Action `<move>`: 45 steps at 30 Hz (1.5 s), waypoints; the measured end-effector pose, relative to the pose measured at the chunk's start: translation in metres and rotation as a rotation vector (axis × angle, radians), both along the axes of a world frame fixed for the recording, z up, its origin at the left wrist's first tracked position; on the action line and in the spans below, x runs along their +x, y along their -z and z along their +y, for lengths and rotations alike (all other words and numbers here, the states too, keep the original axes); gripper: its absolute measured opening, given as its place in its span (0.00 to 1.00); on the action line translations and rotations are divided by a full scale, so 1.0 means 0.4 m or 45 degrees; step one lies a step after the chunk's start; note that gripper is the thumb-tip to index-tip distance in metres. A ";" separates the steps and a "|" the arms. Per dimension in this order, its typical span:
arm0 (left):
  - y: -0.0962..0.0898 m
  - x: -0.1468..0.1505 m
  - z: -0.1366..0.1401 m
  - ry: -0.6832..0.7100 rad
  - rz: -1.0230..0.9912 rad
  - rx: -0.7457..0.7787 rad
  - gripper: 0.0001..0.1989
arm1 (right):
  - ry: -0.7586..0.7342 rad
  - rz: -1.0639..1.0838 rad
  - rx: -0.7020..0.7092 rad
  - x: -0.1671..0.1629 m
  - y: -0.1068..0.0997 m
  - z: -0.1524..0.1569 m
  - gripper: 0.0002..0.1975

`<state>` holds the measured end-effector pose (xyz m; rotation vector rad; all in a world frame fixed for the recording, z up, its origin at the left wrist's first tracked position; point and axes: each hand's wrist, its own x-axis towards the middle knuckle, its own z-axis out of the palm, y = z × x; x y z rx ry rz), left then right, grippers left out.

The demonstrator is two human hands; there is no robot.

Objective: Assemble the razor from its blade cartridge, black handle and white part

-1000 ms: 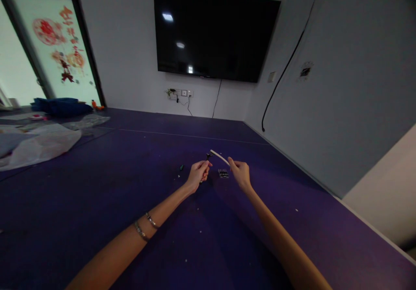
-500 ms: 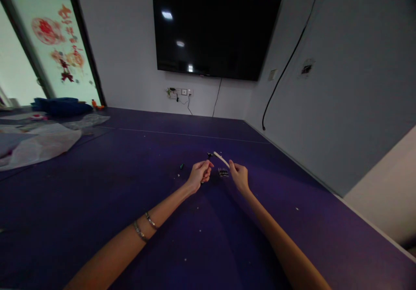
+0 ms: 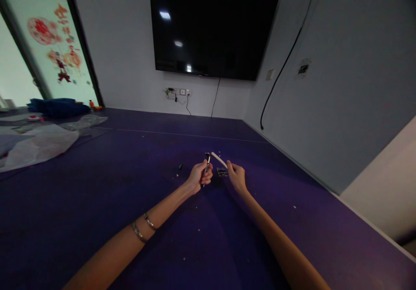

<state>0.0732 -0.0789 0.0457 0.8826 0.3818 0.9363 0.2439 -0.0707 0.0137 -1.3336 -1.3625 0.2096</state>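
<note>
My left hand (image 3: 199,175) is closed around a slim dark-and-silver razor (image 3: 207,163), held upright with its short crosswise head above the fingers. The lower end of its handle pokes out under the hand. Between thumb and fingers, my right hand (image 3: 237,176) pinches a thin white stick (image 3: 219,159) that slants up and left. The stick's rounded tip is close beside the razor's head; whether they touch I cannot tell. Below the stick, between both hands, lies a small dark and clear pack (image 3: 222,172). A small dark-green piece (image 3: 180,166) rests left of my left hand.
Small white scraps dot the purple surface (image 3: 146,203). At the far left lie clear plastic sheeting (image 3: 45,145) and a dark blue cloth bundle (image 3: 58,107). A television (image 3: 214,30) hangs on the back wall, and a black cable (image 3: 282,75) runs down the right wall.
The razor has turned in my left hand, so more of its silver handle shows. My right hand keeps the white stick near its head. The view has shifted slightly.
</note>
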 end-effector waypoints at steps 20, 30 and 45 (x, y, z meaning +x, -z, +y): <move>0.018 -0.021 0.047 -0.294 0.275 0.423 0.14 | -0.078 0.063 -0.170 0.048 -0.045 0.020 0.26; 0.015 -0.045 0.074 -0.439 0.366 0.548 0.12 | -0.365 0.150 -0.335 0.067 -0.173 -0.023 0.28; 0.044 -0.040 0.094 -0.403 0.404 0.559 0.14 | -1.077 1.185 -0.631 -0.176 -0.147 -0.185 0.12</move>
